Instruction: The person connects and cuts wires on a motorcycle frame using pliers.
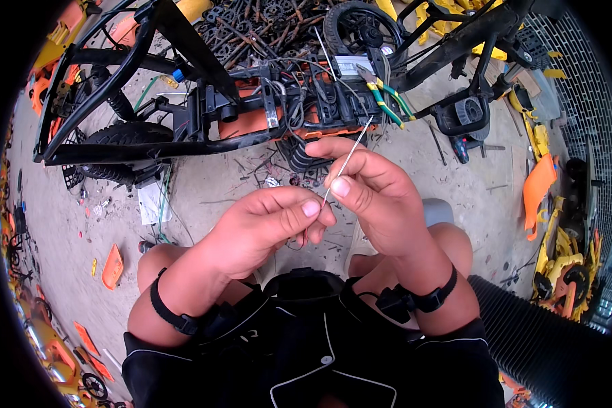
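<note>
Both my hands meet in the middle, in front of a black vehicle frame (204, 146). Between thumb and fingers my right hand (381, 194) pinches a thin, straight pale rod (350, 155), which slants up to the right. I cannot tell whether it is a stiff wire or a cable tie. My left hand (251, 221) is closed, its thumb pressed on a thin red wire (324, 202) at the rod's lower end. More red wire curls below the left fingers. Pliers (389, 102) with green and yellow handles rest on the frame beyond my right hand.
Cables and an orange panel (245, 122) sit in the frame, between a rear tyre (126, 143) and a front wheel (360, 27). A cordless drill (460, 148) lies at right. Dark metal parts (258, 27) heap up behind. Orange and yellow panels (539, 190) lie along the sides.
</note>
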### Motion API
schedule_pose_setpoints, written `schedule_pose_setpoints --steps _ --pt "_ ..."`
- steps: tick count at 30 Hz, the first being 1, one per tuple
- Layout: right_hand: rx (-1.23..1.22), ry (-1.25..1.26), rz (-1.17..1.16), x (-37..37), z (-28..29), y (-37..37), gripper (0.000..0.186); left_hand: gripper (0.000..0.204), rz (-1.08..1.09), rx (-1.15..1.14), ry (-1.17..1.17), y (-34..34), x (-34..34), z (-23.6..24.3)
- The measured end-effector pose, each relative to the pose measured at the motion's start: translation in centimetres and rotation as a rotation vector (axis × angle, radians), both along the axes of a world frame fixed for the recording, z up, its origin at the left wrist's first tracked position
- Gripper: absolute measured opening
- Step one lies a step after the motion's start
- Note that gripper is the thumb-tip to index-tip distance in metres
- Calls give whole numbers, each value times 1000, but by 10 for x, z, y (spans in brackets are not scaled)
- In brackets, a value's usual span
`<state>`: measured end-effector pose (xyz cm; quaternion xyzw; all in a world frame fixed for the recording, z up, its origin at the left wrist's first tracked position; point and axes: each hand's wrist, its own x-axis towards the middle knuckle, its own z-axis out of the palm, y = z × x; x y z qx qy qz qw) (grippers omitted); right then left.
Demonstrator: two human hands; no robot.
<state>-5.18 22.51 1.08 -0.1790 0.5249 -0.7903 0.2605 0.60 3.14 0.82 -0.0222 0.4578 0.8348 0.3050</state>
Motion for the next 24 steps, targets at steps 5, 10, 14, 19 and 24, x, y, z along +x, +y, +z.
schedule_pose_setpoints --steps 5,10,14,19,24 --pt "3 6 -13 0 2 -3 5 19 133 -179 99 3 4 5" --pt "122 133 -109 3 -8 -5 4 18 277 -1009 954 -4 -2 0" --pt "127 -243 -233 12 -2 -13 7 27 508 -1570 1412 12 1 2" --pt "84 -222 -226 7 -7 -12 9 22 381 -1269 1121 14 0 1" --pt "93 -70 -116 3 1 -2 10 22 118 -226 114 1 0 14"
